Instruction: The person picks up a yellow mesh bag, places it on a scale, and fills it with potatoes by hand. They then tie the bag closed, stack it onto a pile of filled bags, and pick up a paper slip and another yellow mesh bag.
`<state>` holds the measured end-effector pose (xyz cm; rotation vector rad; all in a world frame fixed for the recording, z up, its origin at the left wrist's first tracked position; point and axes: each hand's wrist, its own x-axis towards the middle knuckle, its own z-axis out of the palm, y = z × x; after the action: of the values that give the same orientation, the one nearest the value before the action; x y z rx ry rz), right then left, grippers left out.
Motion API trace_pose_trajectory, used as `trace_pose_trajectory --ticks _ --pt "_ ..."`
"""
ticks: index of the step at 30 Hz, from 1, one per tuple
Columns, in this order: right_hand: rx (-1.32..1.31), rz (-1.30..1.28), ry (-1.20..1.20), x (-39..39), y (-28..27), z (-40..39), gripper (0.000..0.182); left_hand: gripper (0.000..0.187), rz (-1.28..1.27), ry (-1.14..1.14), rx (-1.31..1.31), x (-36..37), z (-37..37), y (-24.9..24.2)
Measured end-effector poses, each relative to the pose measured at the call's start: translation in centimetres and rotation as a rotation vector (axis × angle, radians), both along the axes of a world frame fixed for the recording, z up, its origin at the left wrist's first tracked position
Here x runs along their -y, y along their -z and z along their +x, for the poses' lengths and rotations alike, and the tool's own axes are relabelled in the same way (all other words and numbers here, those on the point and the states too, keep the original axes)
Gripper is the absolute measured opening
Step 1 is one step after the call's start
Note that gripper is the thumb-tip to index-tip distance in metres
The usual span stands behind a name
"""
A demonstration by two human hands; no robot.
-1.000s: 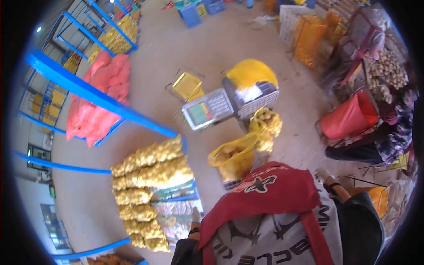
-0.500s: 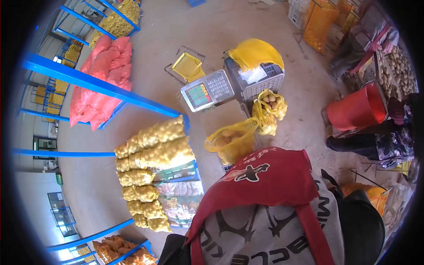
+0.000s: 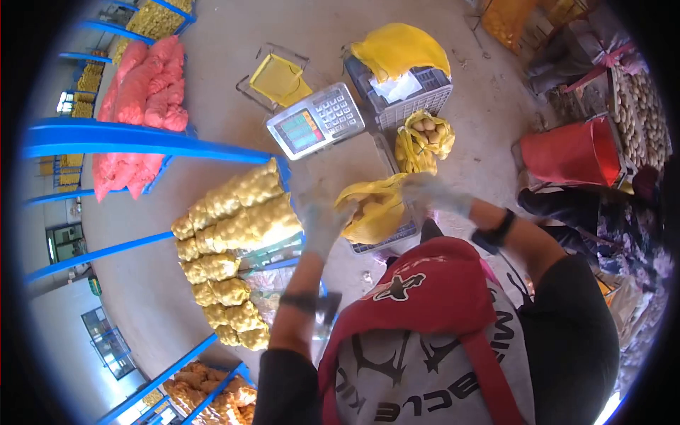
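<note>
A yellow mesh bag of potatoes (image 3: 373, 218) stands on a dark crate (image 3: 386, 243) in front of me. My left hand (image 3: 323, 221), in a pale glove, is at the bag's left side, its fingers smeared by motion. At the bag's upper right edge is my right hand (image 3: 438, 194), also gloved and blurred; its fingertips overlap the mesh. Just beyond the bag lies the flat plate of a scale (image 3: 340, 166), with its keypad and display unit (image 3: 316, 121) at the far end. Another yellow mesh bag of potatoes (image 3: 425, 142) sits on the floor to the right.
A grey crate (image 3: 414, 103) with yellow mesh sacks (image 3: 402, 53) and a white paper on top stands beyond. Filled potato bags (image 3: 241, 212) lie stacked at left near a blue post (image 3: 156, 144). To the right are a red bucket (image 3: 567, 152) and other people.
Both my arms have come into view and reached the potato bag. The bag's mouth has changed shape, its upper edge drawn over the potatoes. My view has shifted slightly.
</note>
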<state>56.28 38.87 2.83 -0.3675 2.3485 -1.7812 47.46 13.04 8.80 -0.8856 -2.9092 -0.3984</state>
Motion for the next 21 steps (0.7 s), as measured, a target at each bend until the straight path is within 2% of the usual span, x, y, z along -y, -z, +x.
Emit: trace_pose_trajectory --ticks 1,2,3,4,5,6,7,8,9,10,11,12,14,16,18,19,20,21 --pt "0.172 0.179 -0.114 3.4 -4.2 -2.3 0.023 0.038 -0.247 0.08 0.129 -1.5 -1.1 0.5" --pt "-0.074 0.397 -0.344 6.6 -0.2 -4.0 0.026 0.037 -0.492 0.163 0.261 -2.6 -2.2 0.9" --pt "-0.336 0.604 -0.569 9.0 3.6 -5.1 0.029 0.037 -0.494 0.15 0.28 -2.6 -3.6 2.5" --pt "-0.331 0.592 -0.585 10.2 3.9 -5.1 0.029 0.034 -0.469 -0.026 0.442 -1.9 -5.0 4.4" --pt "-0.074 0.722 -0.621 11.5 3.9 -5.1 0.028 0.031 -0.444 -0.203 0.592 -1.0 -5.8 5.5" --pt "0.181 0.847 -0.641 12.8 3.7 -5.8 0.027 0.031 -0.455 -0.211 0.586 -0.1 -6.0 5.5" --pt "0.171 0.838 -0.644 13.4 2.2 -6.8 0.027 0.029 -0.426 -0.119 0.471 0.9 -5.8 5.4" --pt "0.191 0.8 -0.434 13.5 0.7 -7.7 0.024 0.028 -0.393 -0.034 0.362 1.7 -5.4 5.5" --pt "0.213 0.756 -0.226 13.8 -0.2 -8.3 0.022 0.028 -0.399 -0.048 0.365 1.9 -5.1 5.1" --pt "0.208 0.748 -0.233 14.4 2.7 -8.7 0.022 0.027 -0.396 -0.041 0.389 1.7 -4.8 4.3" --pt "0.04 0.824 -0.166 14.9 7.9 -8.9 0.021 0.026 -0.392 -0.033 0.41 1.3 -4.7 3.8" --pt "-0.126 0.894 -0.097 15.2 10.8 -9.1 0.022 0.026 -0.397 -0.04 0.41 1.1 -4.4 3.8" --pt "-0.14 0.961 -0.151 15.3 10.5 -9.4 0.022 0.02 -0.219 -0.086 0.353 0.8 -3.7 4.0" --pt "-0.162 1.038 -0.217 14.6 8.3 -9.0 0.024 0.02 -0.205 -0.131 0.367 1.2 -3.6 3.9" --pt "0.03 0.748 -0.284 13.0 5.2 -8.9 0.028 0.021 -0.193 -0.149 0.357 1.6 -3.8 2.6" --pt "0.004 0.574 -0.134 12.4 4.0 -7.8 0.034 0.023 -0.061 -0.2 0.259 1.9 -3.7 1.2" --pt "-0.014 0.588 -0.133 11.1 2.7 -7.1 0.034 0.026 0.074 -0.252 0.161 2.5 -3.7 0.1" --pt "0.202 0.026 -0.06 9.6 -0.2 -6.5 0.034 0.029 0.46 -0.306 0.217 3.8 -3.5 0.3"
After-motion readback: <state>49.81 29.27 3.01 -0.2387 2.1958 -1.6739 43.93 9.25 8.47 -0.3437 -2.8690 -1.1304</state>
